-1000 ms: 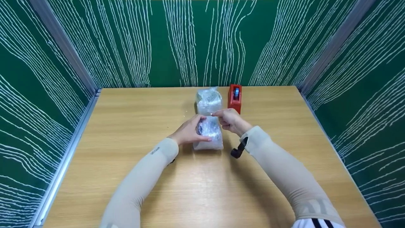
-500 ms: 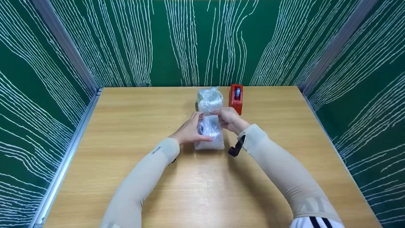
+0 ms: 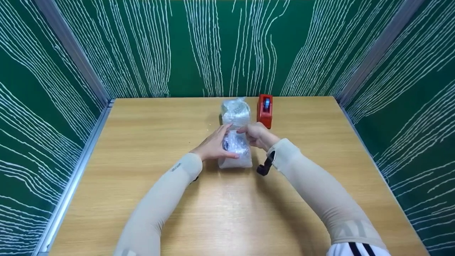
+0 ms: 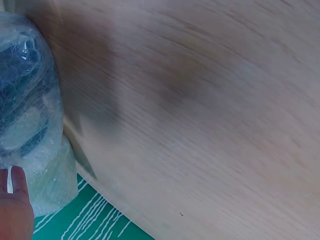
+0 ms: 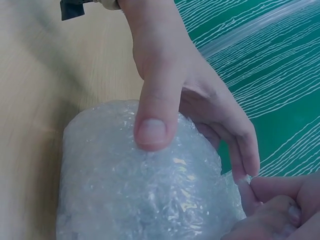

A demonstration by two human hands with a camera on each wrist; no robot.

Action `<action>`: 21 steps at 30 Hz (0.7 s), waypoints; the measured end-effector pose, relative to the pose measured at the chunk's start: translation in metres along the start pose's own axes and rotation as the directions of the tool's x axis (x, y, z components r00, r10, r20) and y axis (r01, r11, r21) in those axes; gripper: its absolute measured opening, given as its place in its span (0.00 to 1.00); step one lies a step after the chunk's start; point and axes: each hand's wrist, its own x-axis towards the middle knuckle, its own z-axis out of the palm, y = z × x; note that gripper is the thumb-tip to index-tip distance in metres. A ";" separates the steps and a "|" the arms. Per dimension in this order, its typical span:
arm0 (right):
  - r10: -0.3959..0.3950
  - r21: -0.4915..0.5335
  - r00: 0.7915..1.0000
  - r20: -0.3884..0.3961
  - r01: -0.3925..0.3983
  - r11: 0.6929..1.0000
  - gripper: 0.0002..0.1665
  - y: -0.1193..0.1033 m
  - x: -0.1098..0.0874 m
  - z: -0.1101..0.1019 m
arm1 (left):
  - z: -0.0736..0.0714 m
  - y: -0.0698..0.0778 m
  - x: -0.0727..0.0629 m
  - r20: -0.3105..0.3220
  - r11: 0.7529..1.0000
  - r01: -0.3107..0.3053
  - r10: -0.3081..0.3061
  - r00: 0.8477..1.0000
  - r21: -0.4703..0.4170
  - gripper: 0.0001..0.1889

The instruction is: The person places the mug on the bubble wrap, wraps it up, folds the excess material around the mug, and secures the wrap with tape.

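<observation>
A bubble-wrapped bundle (image 3: 237, 142) stands mid-table, something dark showing through its left end in the left wrist view. Behind it bulges another portion of bubble wrap (image 3: 236, 109), faintly greenish; whether the two are joined cannot be told. My left hand (image 3: 213, 145) grips the bundle from the left, thumb at the front and fingers curved over the far side. From the right, my right hand (image 3: 259, 135) touches the top of the wrap with its index fingertip, other fingers curled. In the right wrist view its fingertips meet my left fingertips; anything thin between them is too unclear to tell.
A red tape dispenser (image 3: 264, 111) stands just beyond my right hand, near the back edge of the wooden table (image 3: 156, 121). Green walls (image 3: 177, 53) with white wavy lines enclose the back and both sides. Black camera mounts hang at the wrists.
My left fingertips have shifted slightly across the top of the wrap. The right index fingertip moved forward, then drew back a little. The bundle has stayed in place.
</observation>
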 end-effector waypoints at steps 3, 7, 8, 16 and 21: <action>0.004 -0.008 1.000 -0.007 -0.004 1.000 0.09 0.002 -0.002 0.000 | -0.002 0.002 0.001 0.019 1.000 0.005 -0.005 1.000 0.010 0.68; 0.005 -0.009 1.000 0.000 -0.005 1.000 0.11 0.005 -0.003 0.002 | -0.004 0.004 0.001 0.042 0.999 0.035 -0.036 0.998 0.024 0.66; 0.008 -0.006 1.000 0.004 -0.008 1.000 0.12 0.006 -0.003 0.002 | -0.004 0.005 0.001 0.047 0.999 0.040 -0.041 0.998 0.027 0.65; 0.040 0.026 0.999 0.034 -0.041 0.999 0.06 0.009 -0.007 -0.002 | -0.008 0.006 0.004 0.087 0.995 0.033 -0.041 0.995 0.095 0.61; 0.043 0.028 0.998 0.050 -0.045 0.999 0.06 0.010 -0.010 -0.004 | -0.010 0.009 0.004 0.098 0.993 0.047 -0.057 0.994 0.106 0.60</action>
